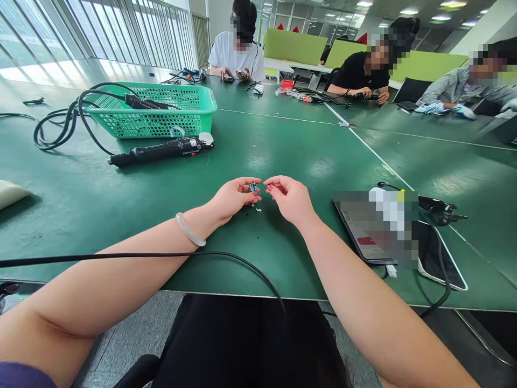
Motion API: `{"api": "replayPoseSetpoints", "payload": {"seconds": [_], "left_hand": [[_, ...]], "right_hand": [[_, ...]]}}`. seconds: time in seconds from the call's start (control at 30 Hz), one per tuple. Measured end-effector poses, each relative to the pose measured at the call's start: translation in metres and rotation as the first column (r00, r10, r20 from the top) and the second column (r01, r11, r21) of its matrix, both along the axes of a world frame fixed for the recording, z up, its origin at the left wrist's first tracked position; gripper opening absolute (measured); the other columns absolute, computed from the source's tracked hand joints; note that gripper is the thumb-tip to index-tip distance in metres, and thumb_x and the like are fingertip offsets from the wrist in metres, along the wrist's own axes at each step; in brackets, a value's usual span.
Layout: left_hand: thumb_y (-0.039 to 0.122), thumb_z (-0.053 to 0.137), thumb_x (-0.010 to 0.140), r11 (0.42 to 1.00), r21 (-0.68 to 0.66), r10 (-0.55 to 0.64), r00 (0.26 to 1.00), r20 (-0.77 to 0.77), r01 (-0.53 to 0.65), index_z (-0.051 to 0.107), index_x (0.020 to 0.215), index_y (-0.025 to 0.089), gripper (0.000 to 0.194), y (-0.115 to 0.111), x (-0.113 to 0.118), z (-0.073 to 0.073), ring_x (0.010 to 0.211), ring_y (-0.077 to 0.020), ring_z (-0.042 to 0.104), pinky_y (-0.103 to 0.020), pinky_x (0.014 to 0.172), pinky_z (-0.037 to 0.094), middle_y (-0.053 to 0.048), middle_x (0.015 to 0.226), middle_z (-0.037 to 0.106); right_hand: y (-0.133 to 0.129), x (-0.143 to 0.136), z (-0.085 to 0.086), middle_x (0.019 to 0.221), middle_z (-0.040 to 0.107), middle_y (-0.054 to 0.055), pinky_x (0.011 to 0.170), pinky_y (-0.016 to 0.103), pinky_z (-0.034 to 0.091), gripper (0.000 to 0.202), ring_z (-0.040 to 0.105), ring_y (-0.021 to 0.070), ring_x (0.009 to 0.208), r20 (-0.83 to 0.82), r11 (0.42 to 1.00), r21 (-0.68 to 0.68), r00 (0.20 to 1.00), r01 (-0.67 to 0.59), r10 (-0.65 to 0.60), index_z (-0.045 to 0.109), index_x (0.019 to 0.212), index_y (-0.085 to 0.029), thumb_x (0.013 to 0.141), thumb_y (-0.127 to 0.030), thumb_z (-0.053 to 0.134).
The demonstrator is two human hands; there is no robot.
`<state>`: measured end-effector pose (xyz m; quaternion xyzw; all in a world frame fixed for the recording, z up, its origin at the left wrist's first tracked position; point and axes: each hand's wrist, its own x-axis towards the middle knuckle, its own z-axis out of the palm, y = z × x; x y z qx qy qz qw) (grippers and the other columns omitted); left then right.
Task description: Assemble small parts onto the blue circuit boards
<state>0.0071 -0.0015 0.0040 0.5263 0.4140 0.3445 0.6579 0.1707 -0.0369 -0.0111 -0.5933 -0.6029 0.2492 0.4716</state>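
My left hand (236,196) is closed in a pinch on a small dark, block-like part with light markings (253,187), held just above the green table. Its exact kind is too small to make out. Close to its right, my right hand (288,196) has thumb and index finger pressed together. Whatever lies between those fingertips, if anything, is too small to see. Tiny white bits (258,209) lie on the table under the hands.
A black electric screwdriver (157,152) lies before a green basket (161,121) with coiled cable. A tablet-like device (363,231) and a phone (440,258) rest at right. A black cable (161,255) crosses over my left forearm. Several people sit across the table (283,145).
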Motion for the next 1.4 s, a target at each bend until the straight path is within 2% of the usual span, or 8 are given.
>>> {"api": "replayPoseSetpoints", "payload": {"seconds": [0.17,0.27,0.47,0.7,1.0,1.17,1.4], "left_hand": [[-0.001,0.066,0.074,0.99,0.131,-0.037,0.996,-0.077,0.047,0.066,0.118,0.013,0.047,0.001,0.0,-0.005,0.076,-0.0111,0.065,-0.034,0.088,0.05,-0.003,0.086,0.069],[0.001,0.067,0.073,0.988,0.134,-0.059,0.993,-0.099,0.072,0.067,0.119,0.013,0.048,0.0,0.0,-0.004,0.076,-0.0109,0.066,-0.034,0.088,0.052,-0.003,0.09,0.069],[-0.001,0.069,0.071,0.987,0.105,-0.125,0.992,-0.001,0.125,0.067,0.118,0.013,0.049,-0.002,0.001,-0.004,0.079,-0.0128,0.069,-0.036,0.088,0.055,-0.005,0.091,0.071],[0.0,0.069,0.072,0.987,0.113,-0.121,0.993,0.015,0.119,0.066,0.12,0.013,0.05,-0.002,0.001,-0.004,0.081,-0.0129,0.069,-0.036,0.089,0.055,-0.005,0.093,0.072],[0.007,0.069,0.075,0.974,0.172,-0.148,0.989,-0.012,0.148,0.066,0.125,0.014,0.05,-0.001,-0.001,-0.007,0.086,-0.0132,0.069,-0.035,0.09,0.054,-0.006,0.1,0.072],[0.01,0.07,0.074,0.972,0.179,-0.148,0.989,-0.019,0.149,0.066,0.126,0.016,0.052,-0.002,-0.001,-0.008,0.088,-0.0146,0.069,-0.037,0.095,0.052,-0.006,0.101,0.073],[0.007,0.07,0.074,0.978,0.171,-0.124,0.992,0.009,0.121,0.066,0.126,0.015,0.053,-0.001,0.0,-0.007,0.083,-0.0134,0.068,-0.037,0.092,0.051,-0.003,0.088,0.073]], "right_hand": [[0.002,-0.003,-0.003,0.073,0.071,0.002,0.064,0.031,0.048,0.017,0.06,0.0139,0.063,-0.214,0.993,-0.117,0.977,-0.024,-0.002,0.069,0.081,-0.02,0.073,-0.035,0.069],[0.004,-0.003,-0.004,0.069,0.069,0.001,0.064,0.03,0.046,0.026,0.057,0.013,0.062,-0.288,0.992,-0.123,0.958,-0.037,0.0,0.068,0.071,-0.019,0.063,-0.041,0.077],[0.006,-0.005,-0.004,0.063,0.062,-0.001,0.061,0.03,0.041,0.044,0.05,0.012,0.06,-0.346,0.988,-0.149,0.938,-0.032,-0.021,0.062,0.061,-0.02,0.051,-0.058,0.082],[0.005,-0.006,-0.004,0.059,0.055,-0.003,0.055,0.028,0.032,0.053,0.04,0.0092,0.056,-0.4,0.985,-0.17,0.916,-0.035,-0.036,0.058,0.059,-0.02,0.045,-0.065,0.082],[0.002,-0.009,-0.003,0.056,0.05,-0.005,0.054,0.028,0.026,0.055,0.034,0.0081,0.054,-0.374,0.983,-0.184,0.924,0.004,-0.074,0.057,0.059,-0.02,0.049,-0.069,0.08],[0.003,-0.013,-0.005,0.055,0.047,-0.006,0.054,0.028,0.025,0.055,0.034,0.0078,0.054,-0.431,0.981,-0.194,0.899,-0.004,-0.082,0.054,0.057,-0.02,0.049,-0.068,0.08],[0.0,-0.021,-0.005,0.057,0.051,-0.005,0.056,0.028,0.032,0.043,0.04,0.0092,0.055,-0.431,0.992,-0.12,0.898,0.033,-0.082,0.052,0.058,-0.021,0.062,-0.057,0.076]]}}
